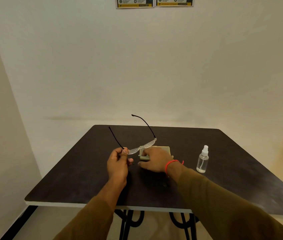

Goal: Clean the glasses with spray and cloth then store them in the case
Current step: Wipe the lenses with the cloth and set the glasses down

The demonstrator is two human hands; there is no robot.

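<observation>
My left hand [118, 164] holds the rimless glasses [142, 147] by the left hinge, lifted above the dark table [85, 179]; both thin black temples are unfolded and point away from me. My right hand [154, 160] rests palm down on a pale greenish case or folded cloth [165, 149] lying flat on the table, with the fingers at its left edge. I cannot tell whether the fingers grip it. A clear spray bottle [202, 159] with a white nozzle stands upright to the right of that hand, untouched.
The table stands against a plain white wall, with its front edge [102, 205] close to me and black metal legs below. Two posters [134, 2] hang high on the wall. Pale floor shows to the right.
</observation>
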